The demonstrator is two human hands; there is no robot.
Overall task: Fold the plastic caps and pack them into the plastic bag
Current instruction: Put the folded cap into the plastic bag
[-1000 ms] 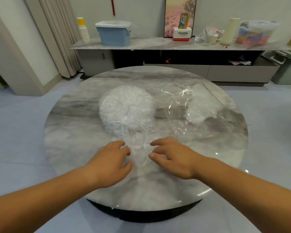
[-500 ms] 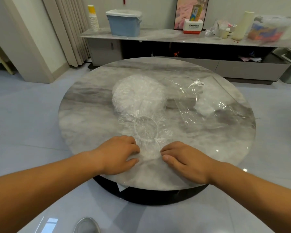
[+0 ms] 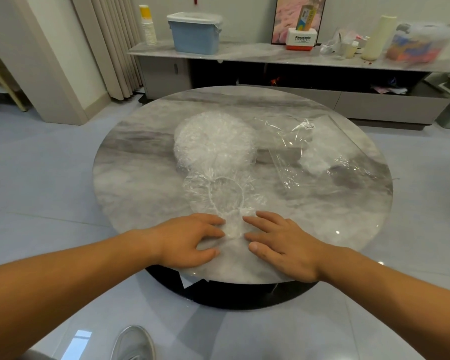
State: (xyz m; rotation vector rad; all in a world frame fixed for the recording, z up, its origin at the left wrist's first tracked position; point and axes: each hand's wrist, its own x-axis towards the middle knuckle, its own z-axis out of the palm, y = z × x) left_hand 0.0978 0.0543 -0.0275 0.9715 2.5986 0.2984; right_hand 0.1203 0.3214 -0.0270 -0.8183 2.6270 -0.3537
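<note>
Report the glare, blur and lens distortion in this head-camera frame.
Head view: wide-angle bending tilts the curtain and the wall edges. The bag of colourful items on the far shelf is smeared by blur. Small glare spots sit on the marble table near its right rim, and a window reflection shows on the floor. The clear plastic bag glints. The left hand, right hand and plastic cap look sharp.

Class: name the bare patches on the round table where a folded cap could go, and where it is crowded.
Bare: the table's left side, between rim and pile of caps; the far strip behind pile and plastic bag; the near-right patch between right hand and bag. Crowded: centre, with spread cap and left hand.
</note>
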